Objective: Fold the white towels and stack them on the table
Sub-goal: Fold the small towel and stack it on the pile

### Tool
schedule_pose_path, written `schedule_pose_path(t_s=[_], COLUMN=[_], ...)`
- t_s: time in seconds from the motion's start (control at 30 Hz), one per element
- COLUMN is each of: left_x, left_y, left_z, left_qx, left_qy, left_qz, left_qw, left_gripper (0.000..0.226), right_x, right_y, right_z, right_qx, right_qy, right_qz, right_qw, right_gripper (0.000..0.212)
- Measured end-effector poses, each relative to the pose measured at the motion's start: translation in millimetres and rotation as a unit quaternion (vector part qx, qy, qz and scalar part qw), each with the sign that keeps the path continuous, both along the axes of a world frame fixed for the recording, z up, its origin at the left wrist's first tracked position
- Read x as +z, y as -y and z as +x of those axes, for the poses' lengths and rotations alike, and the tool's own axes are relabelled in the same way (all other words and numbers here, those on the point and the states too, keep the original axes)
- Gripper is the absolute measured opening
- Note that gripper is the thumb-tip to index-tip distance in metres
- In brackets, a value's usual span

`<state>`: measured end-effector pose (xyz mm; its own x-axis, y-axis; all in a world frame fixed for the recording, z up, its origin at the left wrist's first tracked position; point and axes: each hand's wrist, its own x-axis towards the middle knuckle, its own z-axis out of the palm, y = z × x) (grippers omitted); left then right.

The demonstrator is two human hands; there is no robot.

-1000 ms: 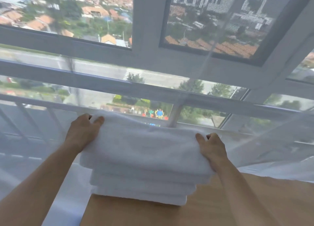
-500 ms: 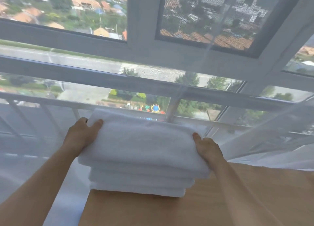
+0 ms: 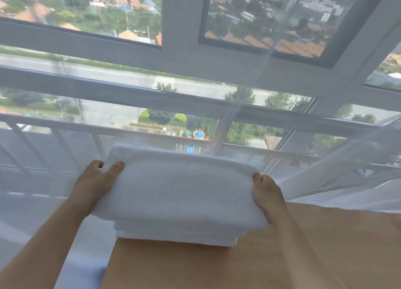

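White towels (image 3: 175, 232), folded, stacked at far left corner of wooden table (image 3: 238, 267), up against window side. Top towel (image 3: 180, 191) broadest, overhanging layers beneath on left and right; lower layers showing only as narrow front edges, bottom one flat on wood. Exact count of layers hard to tell from front edges.

Left hand (image 3: 95, 182) on left end of top towel: thumb on upper surface, pointing toward far edge, remaining fingers curled round end of fold and mostly hidden beneath. Grip closed on towel, pinching fold between thumb and fingers.

Right hand (image 3: 268, 196) on right end of same towel: thumb and one fingertip visible at upper edge, palm against side, other fingers hidden below cloth. Also gripping towel; how far underneath fingers reach, cannot tell.

Both forearms bare, reaching in from lower corners, roughly level with each other.

Behind stack, sheer white curtain (image 3: 325, 180), draped down right side and lying partly over far right edge of table. Beyond curtain, white-framed window (image 3: 184, 56) with mesh screen panel (image 3: 271, 17) upper right, railing outside, street, trees and rooftops far below.
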<state>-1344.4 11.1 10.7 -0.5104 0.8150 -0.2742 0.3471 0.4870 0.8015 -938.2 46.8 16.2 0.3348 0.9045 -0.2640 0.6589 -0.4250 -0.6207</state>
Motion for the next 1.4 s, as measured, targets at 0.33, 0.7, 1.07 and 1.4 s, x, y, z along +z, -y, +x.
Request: schedule_pose_path(t_s=[0.33,0.7,1.07,1.4], left_x=[31,11,20,6], left_y=[-4,-24,-19,-8], left_z=[30,77,131,28], left_qx=[-0.097,-0.347,-0.418,-0.287], left_qy=[-0.304,-0.381,-0.362,-0.403], left_qz=[0.036,0.025,0.059,-0.015], left_qw=[0.947,0.856,0.831,0.869], left_gripper=[0.068,0.064,0.055,0.068], right_x=[40,14,22,9], right_y=[15,13,23,26], right_z=[-42,-55,-107,-54], right_qx=[0.098,0.281,0.342,0.236], right_qy=[0.276,0.225,0.221,0.265], right_qz=[0.24,0.048,0.117,0.074], right_qw=[0.926,0.932,0.906,0.932], right_gripper=[0.04,0.061,0.059,0.065])
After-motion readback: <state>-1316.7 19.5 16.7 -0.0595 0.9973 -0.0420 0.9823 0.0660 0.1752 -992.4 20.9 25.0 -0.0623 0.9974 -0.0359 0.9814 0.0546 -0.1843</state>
